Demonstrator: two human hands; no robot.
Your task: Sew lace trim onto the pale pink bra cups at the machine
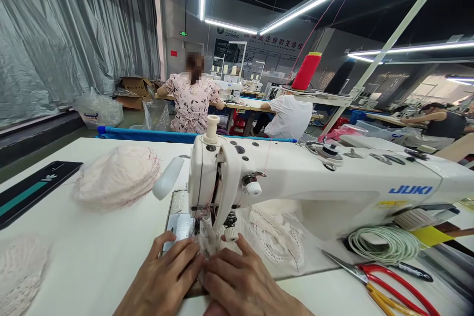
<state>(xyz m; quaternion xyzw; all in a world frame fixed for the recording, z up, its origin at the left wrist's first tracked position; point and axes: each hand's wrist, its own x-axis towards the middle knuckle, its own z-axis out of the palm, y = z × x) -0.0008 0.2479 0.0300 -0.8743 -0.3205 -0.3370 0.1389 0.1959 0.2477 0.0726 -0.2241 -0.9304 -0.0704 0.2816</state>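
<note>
Surface, left: heap of pale pink lace pieces (117, 175); long black strip w/ teal stripe (31, 190) at far edge.
Surface, right front: red-handled metal scissors (385, 281) just beside coiled white cord (385, 243).
Overhead: red thread cone (307, 71) on stand.
Bkgd: person in floral top (192, 101) & person in white shirt (289, 116), seated, backs to cam.
Far left: brown cardboard boxes (133, 90) by grey plastic curtain (74, 29).

White machine (333, 182), perhaps pinkish lace (208, 246)

Two hands in frame, both bare. left hand (163, 276): back of hand, thumb and fingers visible, bare wrist runs to the bottom edge. right hand (242, 281): same, bare, knuckles and tendons show. Nails too small to tell.
</note>
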